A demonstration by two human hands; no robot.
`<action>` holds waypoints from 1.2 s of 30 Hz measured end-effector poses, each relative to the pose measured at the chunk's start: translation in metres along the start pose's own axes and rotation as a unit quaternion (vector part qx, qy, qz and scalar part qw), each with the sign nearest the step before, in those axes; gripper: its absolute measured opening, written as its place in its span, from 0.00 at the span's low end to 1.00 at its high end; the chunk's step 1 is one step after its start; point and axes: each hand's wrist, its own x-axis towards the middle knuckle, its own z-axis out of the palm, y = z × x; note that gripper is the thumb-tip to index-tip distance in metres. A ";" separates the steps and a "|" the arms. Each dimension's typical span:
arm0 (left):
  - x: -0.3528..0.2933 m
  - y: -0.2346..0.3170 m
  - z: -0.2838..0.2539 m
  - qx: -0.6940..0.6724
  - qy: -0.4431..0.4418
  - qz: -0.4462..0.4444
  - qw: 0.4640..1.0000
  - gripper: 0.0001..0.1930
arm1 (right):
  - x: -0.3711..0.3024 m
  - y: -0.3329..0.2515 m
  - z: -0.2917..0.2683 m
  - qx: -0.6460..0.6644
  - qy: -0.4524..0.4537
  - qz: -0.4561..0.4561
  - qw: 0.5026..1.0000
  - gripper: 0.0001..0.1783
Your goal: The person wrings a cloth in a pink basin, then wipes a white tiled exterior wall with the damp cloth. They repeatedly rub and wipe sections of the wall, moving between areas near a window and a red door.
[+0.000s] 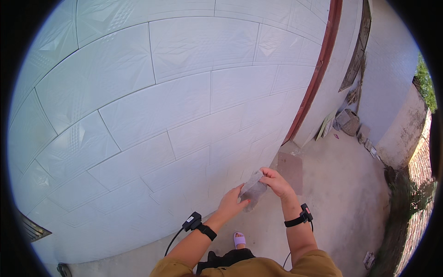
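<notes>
Between my two hands, in front of the tiled wall, is a thin, grey, crumpled sheet (pixel 254 189); whether it is cloth or plastic I cannot tell. My left hand (pixel 232 201) grips its near left side, with the thumb across the lower part. At its upper right edge, my right hand (pixel 275 182) pinches the sheet between thumb and curled fingers. The sheet slants from upper right to lower left, and its underside is hidden.
A large white tiled wall (pixel 184 101) fills the left and middle. Beyond its red-brown edge strip (pixel 318 74) lie a woven basket (pixel 348 121) and leaning boards (pixel 326 124). The concrete floor (pixel 341 184) runs to plants at the right. My lilac slipper (pixel 239 238) shows below.
</notes>
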 end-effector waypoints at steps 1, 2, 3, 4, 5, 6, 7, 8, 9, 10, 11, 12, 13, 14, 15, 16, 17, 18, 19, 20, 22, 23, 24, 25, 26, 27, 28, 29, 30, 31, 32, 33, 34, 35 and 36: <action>0.001 0.005 -0.010 -0.001 -0.032 -0.059 0.998 0.24 | 0.003 -0.009 0.006 0.002 -0.019 -0.013 1.000 0.07; -0.001 0.006 -0.021 -0.001 -0.060 -0.116 0.991 0.19 | 0.007 -0.013 0.014 0.010 -0.035 -0.031 0.999 0.07; -0.001 0.008 -0.035 -0.031 -0.045 -0.134 0.989 0.16 | 0.014 -0.021 0.023 -0.002 -0.034 -0.035 0.999 0.07; -0.001 0.007 -0.052 -0.054 -0.030 -0.160 0.985 0.15 | 0.025 -0.027 0.034 -0.006 -0.039 -0.046 0.998 0.07; 0.002 0.006 -0.071 -0.052 -0.013 -0.137 0.989 0.14 | 0.035 -0.035 0.042 -0.018 -0.041 -0.047 0.998 0.06; 0.003 0.003 -0.095 -0.041 0.003 -0.125 0.991 0.14 | 0.046 -0.045 0.050 0.004 -0.050 -0.050 0.998 0.06; 0.003 -0.001 -0.119 -0.026 0.019 -0.119 0.992 0.13 | 0.057 -0.053 0.059 0.019 -0.060 -0.040 0.997 0.05; 0.004 -0.003 -0.144 -0.038 0.027 -0.125 0.991 0.13 | 0.069 -0.061 0.070 0.034 -0.075 -0.028 0.996 0.04; 0.003 -0.004 -0.170 -0.047 0.037 -0.138 0.989 0.12 | 0.081 -0.069 0.084 -0.002 -0.067 -0.022 0.998 0.05; 0.002 -0.001 -0.195 -0.045 0.041 -0.175 0.983 0.12 | 0.094 -0.078 0.095 -0.036 -0.058 -0.015 0.998 0.05; 0.001 0.006 -0.217 -0.052 0.067 -0.118 0.989 0.12 | 0.107 -0.089 0.106 -0.072 -0.060 -0.015 0.995 0.06; 0.007 0.014 -0.239 -0.033 0.087 -0.118 0.989 0.12 | 0.119 -0.102 0.109 -0.038 -0.113 -0.027 0.992 0.07; 0.008 0.033 -0.250 -0.057 0.123 -0.068 0.988 0.13 | 0.128 -0.120 0.112 -0.051 -0.099 -0.014 0.994 0.08; 0.015 0.052 -0.256 -0.060 0.134 -0.066 0.987 0.13 | 0.137 -0.136 0.108 -0.061 -0.092 -0.011 0.994 0.08; 0.018 0.072 -0.272 -0.021 0.155 -0.079 0.984 0.12 | 0.138 -0.148 0.112 -0.074 -0.078 0.013 0.994 0.09; 0.019 0.092 -0.282 0.025 0.160 -0.098 0.982 0.12 | 0.135 -0.155 0.113 -0.064 -0.090 -0.023 0.994 0.07; 0.018 0.114 -0.286 0.061 0.174 -0.089 0.979 0.12 | 0.135 -0.167 0.111 -0.059 -0.092 -0.052 0.993 0.06; 0.024 0.131 -0.292 0.098 0.188 -0.070 0.975 0.12 | 0.135 -0.176 0.111 -0.051 -0.084 -0.093 0.991 0.05; 0.030 0.150 -0.295 0.127 0.190 -0.035 0.973 0.12 | 0.135 -0.184 0.107 -0.040 -0.106 -0.085 0.990 0.05; 0.015 0.162 -0.301 0.148 0.196 -0.063 0.967 0.12 | 0.128 -0.184 0.113 -0.028 -0.119 -0.075 0.990 0.05; 0.010 0.182 -0.314 0.186 0.194 -0.064 0.961 0.13 | 0.121 -0.184 0.116 -0.005 -0.144 -0.060 0.988 0.06; 0.006 0.187 -0.316 0.166 0.205 -0.080 0.961 0.13 | 0.118 -0.180 0.119 -0.003 -0.160 -0.057 0.985 0.06; 0.002 0.192 -0.322 0.151 0.224 -0.073 0.960 0.12 | 0.115 -0.177 0.122 0.000 -0.178 -0.059 0.982 0.07; -0.001 0.195 -0.327 0.135 0.233 -0.057 0.961 0.12 | 0.112 -0.173 0.125 0.051 -0.199 -0.057 0.977 0.07; -0.005 0.198 -0.331 0.146 0.246 -0.074 0.955 0.12 | 0.111 -0.170 0.127 0.103 -0.222 -0.051 0.968 0.08; -0.011 0.199 -0.334 0.155 0.249 -0.082 0.953 0.11 | 0.110 -0.166 0.130 0.155 -0.252 -0.048 0.954 0.08; -0.015 0.200 -0.335 0.174 0.257 -0.092 0.946 0.11 | 0.112 -0.164 0.132 0.128 -0.267 -0.059 0.953 0.09; -0.023 0.200 -0.336 0.173 0.280 -0.090 0.940 0.10 | 0.112 -0.161 0.137 0.162 -0.293 -0.067 0.940 0.08; -0.030 0.200 -0.336 0.183 0.308 -0.090 0.929 0.10 | 0.114 -0.159 0.141 0.185 -0.309 -0.066 0.930 0.08; -0.040 0.199 -0.335 0.204 0.337 -0.093 0.914 0.10 | 0.115 -0.156 0.147 0.207 -0.323 -0.064 0.921 0.08; -0.051 0.196 -0.334 0.229 0.341 -0.081 0.908 0.11 | 0.120 -0.154 0.155 0.131 -0.340 -0.063 0.929 0.07; -0.061 0.193 -0.335 0.296 0.293 -0.126 0.900 0.12 | 0.123 -0.150 0.169 0.057 -0.351 -0.056 0.933 0.07; -0.074 0.188 -0.335 0.353 0.249 -0.167 0.887 0.12 | 0.121 -0.142 0.180 -0.016 -0.364 -0.041 0.930 0.07; -0.089 0.182 -0.340 0.414 0.204 -0.207 0.863 0.13 | 0.115 -0.132 0.194 -0.016 -0.373 -0.053 0.926 0.06; -0.100 0.178 -0.348 0.414 0.223 -0.210 0.857 0.14 | 0.115 -0.124 0.209 -0.013 -0.384 -0.074 0.920 0.06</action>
